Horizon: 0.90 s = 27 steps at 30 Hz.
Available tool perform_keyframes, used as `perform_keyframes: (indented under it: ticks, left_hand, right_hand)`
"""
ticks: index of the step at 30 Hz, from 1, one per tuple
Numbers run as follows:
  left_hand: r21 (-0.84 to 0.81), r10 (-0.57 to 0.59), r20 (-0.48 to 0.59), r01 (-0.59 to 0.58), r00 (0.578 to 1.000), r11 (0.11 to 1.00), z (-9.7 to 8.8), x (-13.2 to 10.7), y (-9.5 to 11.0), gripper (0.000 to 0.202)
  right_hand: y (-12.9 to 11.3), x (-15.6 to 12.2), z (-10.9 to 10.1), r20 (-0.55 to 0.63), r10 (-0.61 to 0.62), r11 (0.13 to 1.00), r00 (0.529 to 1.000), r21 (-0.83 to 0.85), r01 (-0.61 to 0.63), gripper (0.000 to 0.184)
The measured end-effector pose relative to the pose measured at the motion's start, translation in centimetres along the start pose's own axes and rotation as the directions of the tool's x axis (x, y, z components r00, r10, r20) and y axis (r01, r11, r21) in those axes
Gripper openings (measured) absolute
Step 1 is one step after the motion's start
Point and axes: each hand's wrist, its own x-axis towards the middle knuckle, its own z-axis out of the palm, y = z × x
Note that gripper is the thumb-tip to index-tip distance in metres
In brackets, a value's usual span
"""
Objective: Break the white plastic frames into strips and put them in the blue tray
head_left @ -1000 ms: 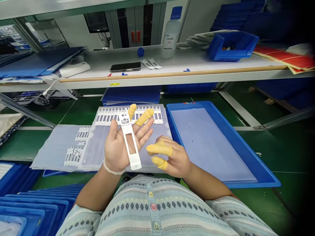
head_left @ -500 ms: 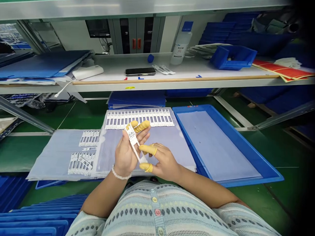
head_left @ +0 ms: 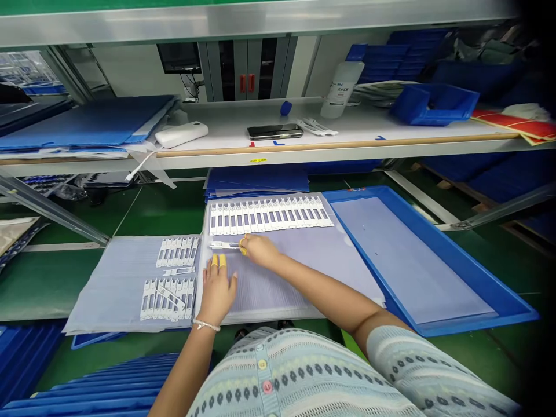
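Observation:
My right hand (head_left: 260, 251), with yellow finger cots, pinches the right end of a slim white plastic part (head_left: 223, 245). That part lies sideways, low over or on the stack of pale sheets (head_left: 286, 284); contact cannot be told. Just below its left end, my left hand (head_left: 218, 292) rests with fingers stretched out, two of them in yellow cots, and holds nothing. A row of similar white plastic parts (head_left: 270, 215) stands side by side along the far edge of the sheets. More such parts (head_left: 168, 299) sit in two groups to the left, one lying across the others.
At right is a blue tray (head_left: 516, 310) with a pale sheet inside. The shelf (head_left: 226, 147) beyond carries a phone (head_left: 275, 132), a bottle (head_left: 342, 90), a blue bin (head_left: 434, 105) and a white device (head_left: 182, 134). Blue trays (head_left: 108, 385) are stacked at lower left.
The white part has gone from between both hands, held up, down to the sheets below the row. My left hand has let go of it and flattened out. The view has shifted slightly.

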Motion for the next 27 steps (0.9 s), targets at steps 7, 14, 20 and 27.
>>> perform_keyframes:
  ticks: [7,14,20,27]
  left_hand:
    - [0.405,-0.039,0.159,-0.029,0.986,0.914,-1.0,-0.9,-2.0,0.055]
    - [0.551,-0.03,0.216,-0.097,0.976,0.829,-1.8,-0.1,-2.2,0.052]
    - [0.611,-0.039,0.195,-0.09,0.98,0.787,-2.5,0.3,-2.5,0.05]
    - [0.604,0.053,0.187,-0.158,0.981,0.781,-2.0,1.5,-1.0,0.054]
  right_hand:
    - [-0.1,3.1,0.6,0.063,0.021,0.987,0.998,-0.16,-0.01,0.024]
    - [0.5,3.8,1.0,0.063,0.091,0.985,0.994,-0.154,-0.08,0.023]
    - [0.5,4.4,0.7,0.045,0.114,0.991,0.992,-0.081,-0.11,0.022]
    - [5.4,-1.1,-0.7,-0.162,0.349,0.917,0.923,0.262,-0.301,0.02]
